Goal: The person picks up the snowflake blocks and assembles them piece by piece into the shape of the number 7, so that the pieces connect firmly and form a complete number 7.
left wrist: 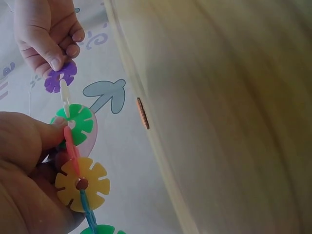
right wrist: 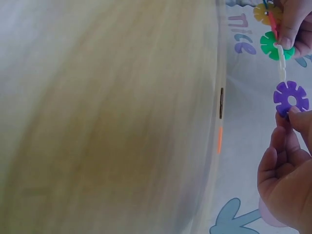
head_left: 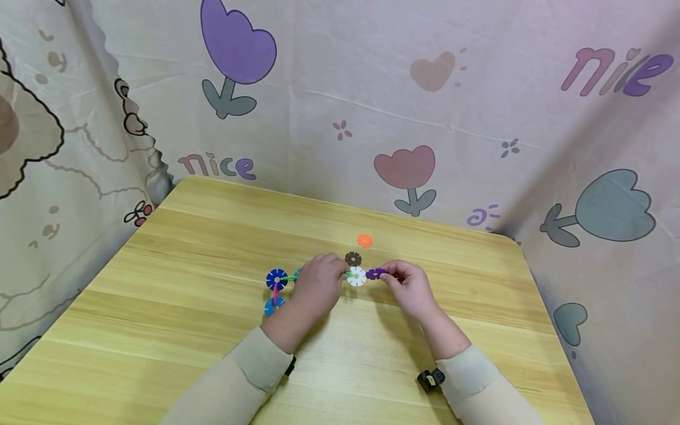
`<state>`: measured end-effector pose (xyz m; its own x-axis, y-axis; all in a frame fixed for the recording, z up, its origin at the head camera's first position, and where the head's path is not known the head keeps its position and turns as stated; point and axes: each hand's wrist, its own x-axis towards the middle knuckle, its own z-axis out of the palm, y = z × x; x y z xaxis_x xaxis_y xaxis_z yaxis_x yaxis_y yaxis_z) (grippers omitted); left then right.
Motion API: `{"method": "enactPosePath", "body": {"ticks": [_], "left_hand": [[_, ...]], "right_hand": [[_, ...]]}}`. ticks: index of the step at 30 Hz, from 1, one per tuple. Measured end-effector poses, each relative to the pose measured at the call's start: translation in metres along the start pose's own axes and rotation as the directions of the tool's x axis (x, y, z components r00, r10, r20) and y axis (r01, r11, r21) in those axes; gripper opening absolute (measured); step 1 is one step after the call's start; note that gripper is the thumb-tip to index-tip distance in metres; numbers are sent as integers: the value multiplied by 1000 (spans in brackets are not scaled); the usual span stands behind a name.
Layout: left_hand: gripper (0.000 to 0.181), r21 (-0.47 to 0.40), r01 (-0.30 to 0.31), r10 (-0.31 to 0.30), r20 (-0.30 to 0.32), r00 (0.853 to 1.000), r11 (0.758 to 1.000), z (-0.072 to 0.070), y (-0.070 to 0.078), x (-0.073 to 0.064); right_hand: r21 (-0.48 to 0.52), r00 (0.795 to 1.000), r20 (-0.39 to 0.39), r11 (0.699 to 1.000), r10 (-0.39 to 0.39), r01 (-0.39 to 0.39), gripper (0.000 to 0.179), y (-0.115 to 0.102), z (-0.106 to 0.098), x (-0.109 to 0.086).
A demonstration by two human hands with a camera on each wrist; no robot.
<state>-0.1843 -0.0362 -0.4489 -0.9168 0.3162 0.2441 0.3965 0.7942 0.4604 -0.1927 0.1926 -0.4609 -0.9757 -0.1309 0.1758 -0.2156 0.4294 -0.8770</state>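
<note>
A chain of slotted plastic snowflake discs runs between my hands. My left hand (head_left: 320, 283) pinches a green snowflake disc (left wrist: 83, 119) of this chain between thumb and fingers. Linked to that one is a white snowflake disc (head_left: 356, 276). My right hand (head_left: 411, 289) holds a purple snowflake disc (right wrist: 291, 97) by its edge, its opposite edge meeting the white one. Whether the two are fully slotted together I cannot tell. Past the left fingers the chain goes on with a pink disc (left wrist: 71, 145), a yellow disc (left wrist: 97, 187) and a blue disc (left wrist: 87, 209).
The chain's far part, with a dark blue disc (head_left: 271, 277) and a lighter blue disc (head_left: 270, 307), bends left of my left hand. Beyond the hands, a brown disc (head_left: 348, 258) and an orange disc (head_left: 365, 241) lie loose on the wooden table (head_left: 212, 236). Printed curtains (head_left: 329, 71) hang behind.
</note>
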Motion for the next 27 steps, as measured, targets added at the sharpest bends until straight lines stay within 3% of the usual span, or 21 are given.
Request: {"method": "enactPosePath", "body": {"ticks": [11,20,27], "left_hand": [[11,-25,-12,12,-3,1000,1000,1,-1,0],[9,-73,-62,56,-77,995,995,-2,0,0],[7,-134,-65,51,-103,993,989,-1,1,-1]], "right_hand": [[-16,1000,11,1000,-23,23,8,0,3,-2],[-14,997,-45,998,-55,55,11,0,4,-4],[28,994,-61,995,-93,95,11,1,6,-6]]}}
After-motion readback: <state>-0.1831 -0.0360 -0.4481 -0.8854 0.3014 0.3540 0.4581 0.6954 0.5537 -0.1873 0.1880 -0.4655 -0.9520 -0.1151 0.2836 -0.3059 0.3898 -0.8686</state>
